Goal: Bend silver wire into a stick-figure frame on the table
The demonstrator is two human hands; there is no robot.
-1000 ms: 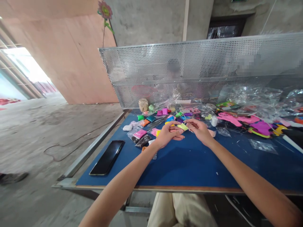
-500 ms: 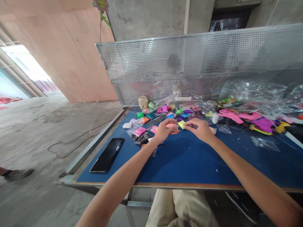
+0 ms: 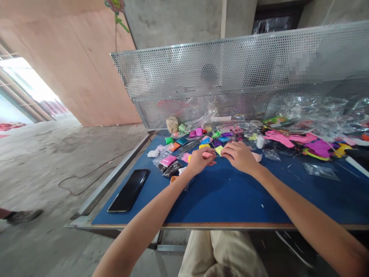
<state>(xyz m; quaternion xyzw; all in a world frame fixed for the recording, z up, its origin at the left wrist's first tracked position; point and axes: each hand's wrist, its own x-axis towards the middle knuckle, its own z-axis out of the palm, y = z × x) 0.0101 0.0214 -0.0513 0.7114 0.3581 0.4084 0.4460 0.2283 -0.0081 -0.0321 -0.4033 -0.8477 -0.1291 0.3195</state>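
My left hand (image 3: 198, 159) is closed around a salmon-pink piece of what looks like modelling clay (image 3: 208, 154), which shows between the fingers. My right hand (image 3: 239, 157) faces it from the right, thumb and fingertips pinched together. Right at those fingertips is a pale yellow-green block (image 3: 219, 150); whether they grip it or something thinner I cannot tell. Just behind my left fingers lies a yellow piece (image 3: 204, 146). A blue piece (image 3: 206, 140) rests farther back, among several colourful clay packets.
A black phone (image 3: 129, 190) lies on the blue tabletop (image 3: 219, 200) at left. Clear bags hold pink (image 3: 168, 160) and dark clay (image 3: 172, 169). Pink cut-out shapes (image 3: 278, 137) and crumpled plastic (image 3: 319, 111) spread at right. A perforated metal panel (image 3: 230, 69) stands along the back.
My right fingers have come slightly left and curled closer together beside the yellow-green block. My left hand has dipped a little, showing more of the yellow piece behind it. The view has shifted slightly.
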